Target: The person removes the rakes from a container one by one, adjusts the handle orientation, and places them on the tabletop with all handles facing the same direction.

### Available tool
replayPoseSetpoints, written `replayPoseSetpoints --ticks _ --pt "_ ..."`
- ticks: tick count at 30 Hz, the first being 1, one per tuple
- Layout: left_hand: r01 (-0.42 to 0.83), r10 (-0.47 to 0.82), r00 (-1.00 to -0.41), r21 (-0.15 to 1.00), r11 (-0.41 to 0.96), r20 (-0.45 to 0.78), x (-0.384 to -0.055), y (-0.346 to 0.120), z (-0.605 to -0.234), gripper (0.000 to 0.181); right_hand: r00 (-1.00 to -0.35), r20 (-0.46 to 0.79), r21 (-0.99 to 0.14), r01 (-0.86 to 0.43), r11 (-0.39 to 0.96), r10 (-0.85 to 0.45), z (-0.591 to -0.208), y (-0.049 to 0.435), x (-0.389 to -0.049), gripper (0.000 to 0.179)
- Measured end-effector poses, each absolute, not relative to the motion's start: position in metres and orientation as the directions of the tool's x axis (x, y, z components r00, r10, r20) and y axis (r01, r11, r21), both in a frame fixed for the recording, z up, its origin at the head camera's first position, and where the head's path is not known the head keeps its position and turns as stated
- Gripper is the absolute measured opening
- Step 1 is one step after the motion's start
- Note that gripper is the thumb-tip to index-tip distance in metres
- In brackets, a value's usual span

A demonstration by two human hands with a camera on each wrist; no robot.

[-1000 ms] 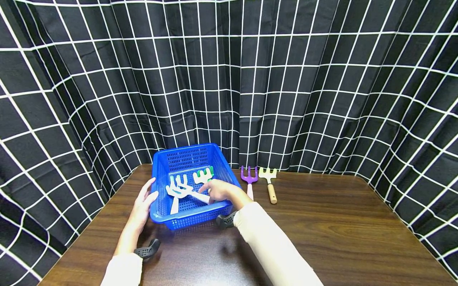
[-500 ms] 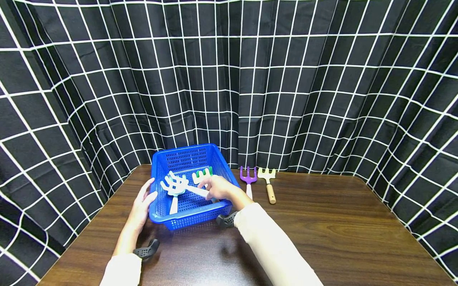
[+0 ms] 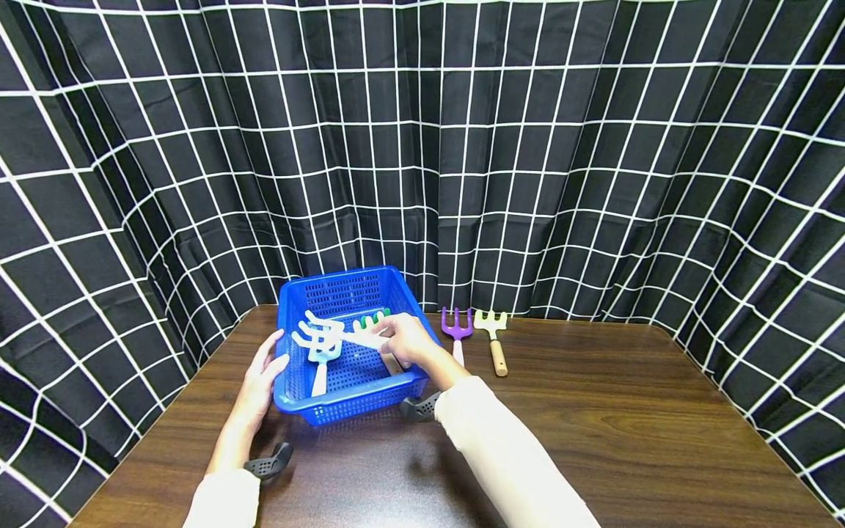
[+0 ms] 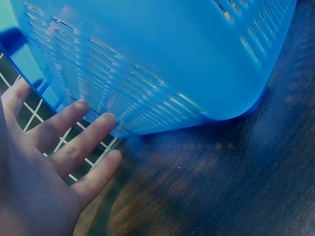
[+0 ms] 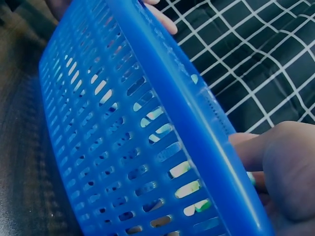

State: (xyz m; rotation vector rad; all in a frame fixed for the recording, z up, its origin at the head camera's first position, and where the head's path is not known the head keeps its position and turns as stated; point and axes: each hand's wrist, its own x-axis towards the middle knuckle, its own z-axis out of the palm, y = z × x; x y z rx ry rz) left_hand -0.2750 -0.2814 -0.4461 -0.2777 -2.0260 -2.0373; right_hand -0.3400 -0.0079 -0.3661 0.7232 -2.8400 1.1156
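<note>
White fork [image 3: 363,339] | handle pinched by right hand [image 3: 411,342] | tines left of fingers | left hand [image 3: 260,378] spread at basket [image 3: 359,401]

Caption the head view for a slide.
Right hand holds a white-handled fork at a blue basket; left hand touches its rim.

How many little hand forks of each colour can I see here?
White or pale blue: 2 (held fork, overlapped fork)
Pale yellow: 2 (pale fork in the basket, light fork on the table)
Purple: 1 (purple fork)
Green: 1 (partly hidden green fork)
Total: 6
</note>
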Motion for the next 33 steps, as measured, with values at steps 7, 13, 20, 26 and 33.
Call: replayPoseSetpoints --ticks 7,13,20,26,33 --pt "0.290 -0.055 -0.956 0.957 -0.001 0.289 -0.275 -0.282 -0.448 0.053 -0.891 0.285 -0.600 -0.454 0.658 -0.354 -0.368 -0.007 -0.341 0.028" --pt "0.281 -0.053 -0.958 0.960 -0.001 0.281 -0.275 -0.283 -0.451 0.053 -0.893 0.349 -0.588 -0.445 0.676 -0.284 -0.368 -0.007 -0.338 0.026" --pt "0.295 -0.055 -0.954 0.955 0.000 0.295 -0.277 -0.283 -0.450 0.052 -0.882 0.415 -0.573 -0.445 0.689 -0.224 -0.363 -0.003 -0.332 0.023" --pt "0.290 -0.063 -0.955 0.957 0.010 0.290 -0.276 -0.282 -0.449 0.052 -0.854 0.496 -0.603 -0.468 0.646 -0.156 -0.365 0.003 -0.332 0.019" --pt "0.296 -0.060 -0.953 0.955 0.008 0.296 -0.275 -0.282 -0.448 0.052 -0.822 0.566 -0.634 -0.487 0.600 -0.069 -0.365 0.016 -0.330 0.018"
